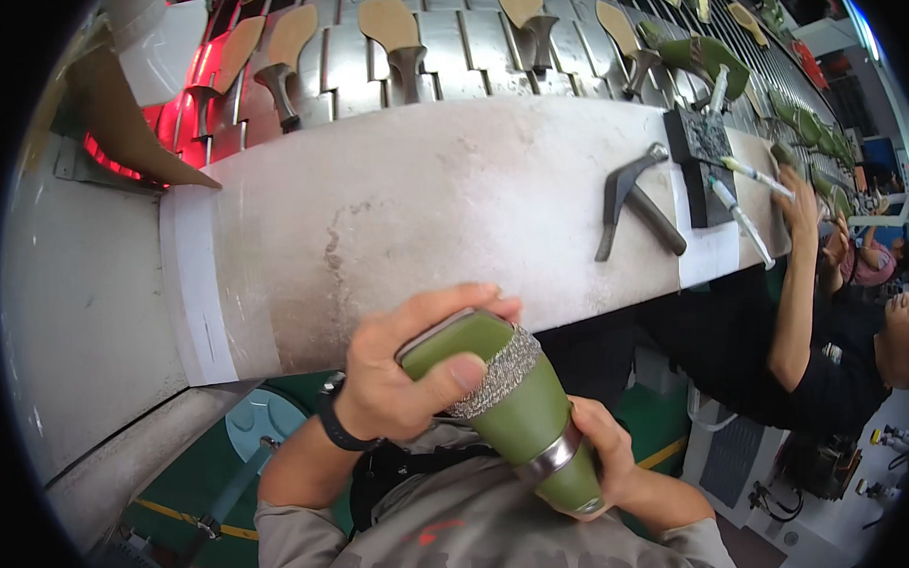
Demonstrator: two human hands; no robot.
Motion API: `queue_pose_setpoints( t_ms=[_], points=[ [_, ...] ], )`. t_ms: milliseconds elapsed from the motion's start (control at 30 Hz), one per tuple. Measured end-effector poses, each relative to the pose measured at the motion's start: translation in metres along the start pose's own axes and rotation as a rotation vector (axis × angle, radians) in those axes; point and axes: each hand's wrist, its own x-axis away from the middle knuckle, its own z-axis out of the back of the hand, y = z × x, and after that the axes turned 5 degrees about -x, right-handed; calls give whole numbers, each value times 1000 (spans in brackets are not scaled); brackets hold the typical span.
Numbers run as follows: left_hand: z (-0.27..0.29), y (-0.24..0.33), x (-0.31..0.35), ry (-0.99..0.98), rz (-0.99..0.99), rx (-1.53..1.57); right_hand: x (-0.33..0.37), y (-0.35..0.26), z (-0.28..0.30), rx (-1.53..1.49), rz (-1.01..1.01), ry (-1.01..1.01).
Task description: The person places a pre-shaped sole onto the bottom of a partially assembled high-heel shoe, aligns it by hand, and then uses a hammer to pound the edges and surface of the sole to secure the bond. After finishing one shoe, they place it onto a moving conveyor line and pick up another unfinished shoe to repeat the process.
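Observation:
I hold a green shoe last [520, 400] in both hands, tilted in front of my body just off the table's near edge. A sparkly silver strap [500, 373] crosses its front part, and a smooth metallic band [553, 456] goes round it nearer the other end. My left hand [402, 371] is closed round the squared toe end, the thumb pressing on the sparkly strap. My right hand [604, 449] grips the opposite end from the side, its fingers partly hidden behind the last.
On the pale table [422, 215] lie a hammer [637, 203] and a black holder [699, 165] with syringe-like tubes [741, 219]. Beyond runs a slatted metal conveyor [342, 63] carrying tan soles with heels [391, 36] and green lasts. A co-worker [807, 342] reaches in at right.

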Motion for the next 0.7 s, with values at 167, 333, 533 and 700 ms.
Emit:
queue_pose_setpoints(
  t_ms=[167, 333, 533, 700],
  points=[
    [10, 12, -19, 50, 70, -40, -58, -33, 27, -925, -617, 242],
    [5, -12, -9, 194, 73, -437, -237, 30, 60, -711, -322, 342],
    [-24, -20, -16, 132, -355, -958, -379, 145, 82, 196, -529, 329],
    [-30, -18, -20, 126, -262, -1061, -365, 110, 128, 523, -362, 168]
  ],
)
